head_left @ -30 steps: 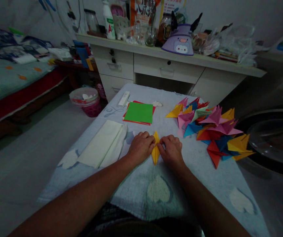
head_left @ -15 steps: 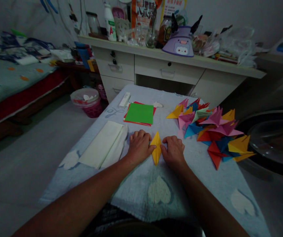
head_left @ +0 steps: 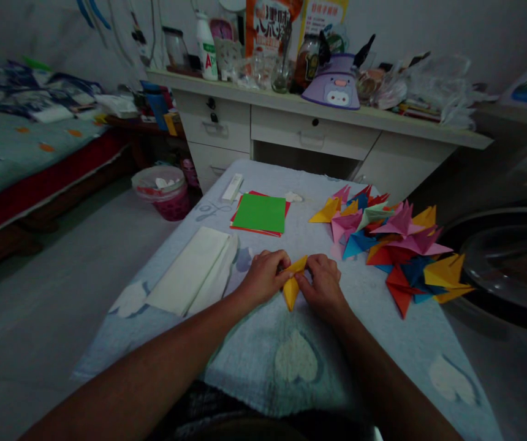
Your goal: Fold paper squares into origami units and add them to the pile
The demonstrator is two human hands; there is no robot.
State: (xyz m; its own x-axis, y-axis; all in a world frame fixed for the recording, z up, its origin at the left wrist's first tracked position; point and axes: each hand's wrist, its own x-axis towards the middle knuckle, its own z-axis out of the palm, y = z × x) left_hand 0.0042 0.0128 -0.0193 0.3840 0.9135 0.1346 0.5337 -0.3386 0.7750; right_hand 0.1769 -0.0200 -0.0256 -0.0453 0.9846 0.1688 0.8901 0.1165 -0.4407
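A yellow piece of folded origami paper [head_left: 291, 293] lies between my hands on the cloth-covered table [head_left: 254, 361]. Its lower point faces me, and its upper part is bent toward the right. My left hand [head_left: 266, 273] pinches its left edge with thumb and fingers. On the other side, my right hand [head_left: 322, 282] grips the upper right part, its thumb near the middle of the paper. Beyond my hands sits a stack of square paper [head_left: 260, 214], green on top with red edges showing. To the right is a pile of folded paper cranes [head_left: 401, 236] in several colours.
Folded whitish paper or cloth [head_left: 190, 269] lies left of my hands. A small white box [head_left: 232, 188] is at the far left of the table. Behind stands a cluttered desk [head_left: 309, 125]. A pink bin [head_left: 169, 193] is on the floor, and a round-doored machine [head_left: 511, 263] stands at right.
The yellow paper's upper point has bent over to the right. Both hands have closed in on the paper, from touching its sides to pinching it.
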